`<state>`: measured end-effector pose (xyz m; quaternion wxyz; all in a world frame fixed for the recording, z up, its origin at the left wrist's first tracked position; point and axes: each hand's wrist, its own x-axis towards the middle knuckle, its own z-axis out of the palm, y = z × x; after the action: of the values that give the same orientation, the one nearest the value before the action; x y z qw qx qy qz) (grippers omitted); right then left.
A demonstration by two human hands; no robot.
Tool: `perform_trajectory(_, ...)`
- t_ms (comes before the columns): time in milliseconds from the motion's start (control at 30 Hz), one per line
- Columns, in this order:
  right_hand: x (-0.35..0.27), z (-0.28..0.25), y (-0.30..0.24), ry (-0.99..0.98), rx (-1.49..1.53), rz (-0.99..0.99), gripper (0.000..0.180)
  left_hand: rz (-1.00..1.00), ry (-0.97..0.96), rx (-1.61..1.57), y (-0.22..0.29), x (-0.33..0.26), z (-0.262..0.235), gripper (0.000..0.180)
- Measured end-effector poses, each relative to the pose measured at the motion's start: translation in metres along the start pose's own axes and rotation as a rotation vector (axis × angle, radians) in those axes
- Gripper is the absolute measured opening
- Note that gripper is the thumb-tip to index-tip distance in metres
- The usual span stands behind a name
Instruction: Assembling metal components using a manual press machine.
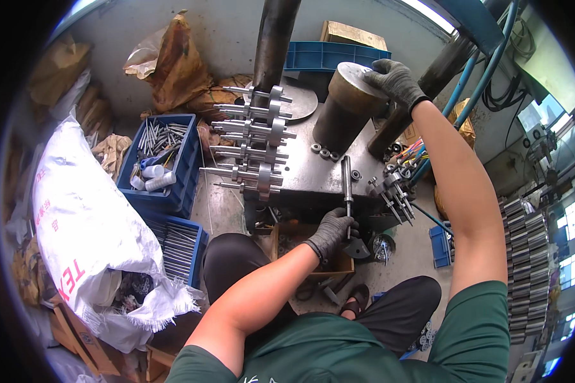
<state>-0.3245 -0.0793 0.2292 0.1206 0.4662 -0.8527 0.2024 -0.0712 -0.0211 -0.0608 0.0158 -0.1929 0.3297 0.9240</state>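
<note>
My left hand (332, 235), in a dark grey glove, is closed around the lower end of a slim steel shaft (347, 182). The shaft stands roughly upright at the front edge of a metal press table (305, 184). My right hand (399, 84), gloved too, reaches over the rim of a thick steel cylinder (345, 105). Its fingers are bent together on the cylinder's top; what they hold, if anything, is hidden. Small bearing rings (324, 153) lie at the cylinder's foot, and another ring (356, 174) lies beside the shaft.
Several shafts with fitted rings (262, 153) line the table's left side; a smaller cluster of them (395, 195) hangs at the right. Blue crates (188, 143) of metal rods and a white sack (89, 217) stand at left. Steel columns (276, 45) rise behind. Stacked metal parts (524, 268) are far right.
</note>
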Motion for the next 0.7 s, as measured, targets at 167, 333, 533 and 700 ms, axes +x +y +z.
perform_trajectory(167,-0.044,-0.035,0.003,-0.025,0.13,-0.043,0.047,-0.007,-0.039,0.117,0.006,0.008,-0.008,0.016)
perform_trajectory(333,-0.145,-0.084,0.039,-0.051,-0.081,-0.306,0.028,0.047,-0.047,0.145,0.013,0.016,-0.01,0.029)
perform_trajectory(533,-0.286,-0.145,0.053,-0.332,-0.55,-0.217,0.02,0.049,-0.032,0.325,0.025,0.008,-0.015,0.048)
perform_trajectory(700,-0.369,-0.176,0.083,-0.414,-0.485,-0.093,0.021,0.143,-0.13,0.315,0.023,0.001,-0.014,0.051)
